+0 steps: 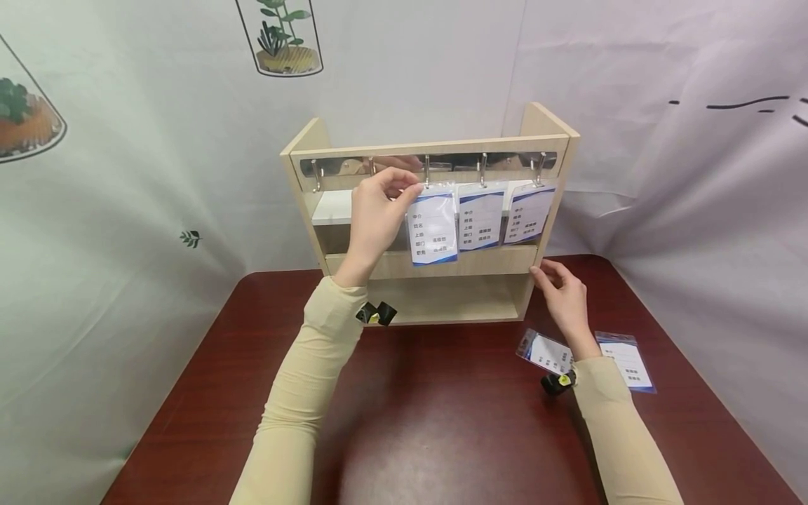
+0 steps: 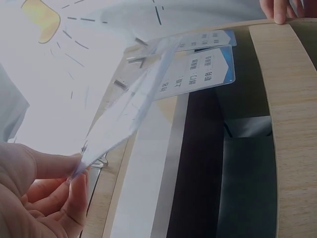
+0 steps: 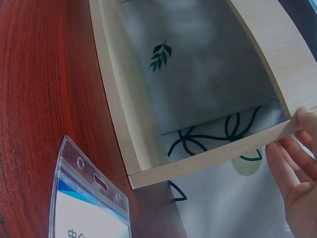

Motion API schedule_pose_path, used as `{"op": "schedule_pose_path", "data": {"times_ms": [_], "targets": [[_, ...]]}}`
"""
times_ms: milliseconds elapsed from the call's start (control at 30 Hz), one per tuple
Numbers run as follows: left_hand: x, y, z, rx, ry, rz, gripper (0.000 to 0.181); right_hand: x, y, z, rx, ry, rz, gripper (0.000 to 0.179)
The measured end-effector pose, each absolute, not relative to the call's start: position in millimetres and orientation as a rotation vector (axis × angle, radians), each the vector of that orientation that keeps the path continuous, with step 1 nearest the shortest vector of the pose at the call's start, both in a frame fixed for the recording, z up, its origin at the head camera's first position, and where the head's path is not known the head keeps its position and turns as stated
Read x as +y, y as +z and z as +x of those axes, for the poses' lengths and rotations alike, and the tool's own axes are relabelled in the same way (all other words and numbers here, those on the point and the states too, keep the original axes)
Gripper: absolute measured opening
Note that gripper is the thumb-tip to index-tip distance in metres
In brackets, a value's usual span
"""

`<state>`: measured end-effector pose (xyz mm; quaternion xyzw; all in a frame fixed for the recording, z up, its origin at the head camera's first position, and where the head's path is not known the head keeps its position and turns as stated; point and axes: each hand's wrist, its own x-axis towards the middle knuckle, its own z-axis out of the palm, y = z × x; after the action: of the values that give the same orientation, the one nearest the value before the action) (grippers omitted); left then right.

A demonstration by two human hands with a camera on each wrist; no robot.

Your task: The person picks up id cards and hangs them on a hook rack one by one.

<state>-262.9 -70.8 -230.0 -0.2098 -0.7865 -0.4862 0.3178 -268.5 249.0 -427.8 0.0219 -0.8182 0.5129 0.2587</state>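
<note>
My left hand (image 1: 376, 214) pinches the top left corner of a clear badge holder (image 1: 434, 228) with a printed card, at the middle hook (image 1: 427, 172) of a wooden rack (image 1: 442, 264). Whether that hook passes through its slot, I cannot tell. In the left wrist view the held badge holder (image 2: 126, 111) slants away from the thumb and fingers. Two similar badge holders, one in the middle (image 1: 481, 217) and one at the right (image 1: 529, 214), hang from the hooks to its right. My right hand (image 1: 566, 301) grips the rack's right side panel (image 3: 213, 154) between thumb and fingers.
Two more badge holders, a tilted one (image 1: 548, 352) and one partly behind the right forearm (image 1: 628, 365), lie on the dark red table (image 1: 429, 421). Two hooks on the rack's left, including the leftmost hook (image 1: 315, 175), carry no badge. White patterned cloth (image 1: 158, 175) surrounds the table.
</note>
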Motion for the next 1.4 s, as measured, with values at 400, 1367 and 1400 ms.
{"op": "schedule_pose_path", "data": {"times_ms": [400,1367,1400], "targets": [[-66,-229,-258,-2.072,-1.311,-0.483,0.012,249,-426,-267,-2.212,1.399,0.075,0.046],[-60,-234,-259,-2.022,-1.345,-0.438,0.01,248,-427,-267,-2.211,1.401,0.072,0.046],[-60,-234,-259,-2.021,-1.35,-0.434,0.01,248,-427,-266,-2.208,1.401,0.074,0.045]]}}
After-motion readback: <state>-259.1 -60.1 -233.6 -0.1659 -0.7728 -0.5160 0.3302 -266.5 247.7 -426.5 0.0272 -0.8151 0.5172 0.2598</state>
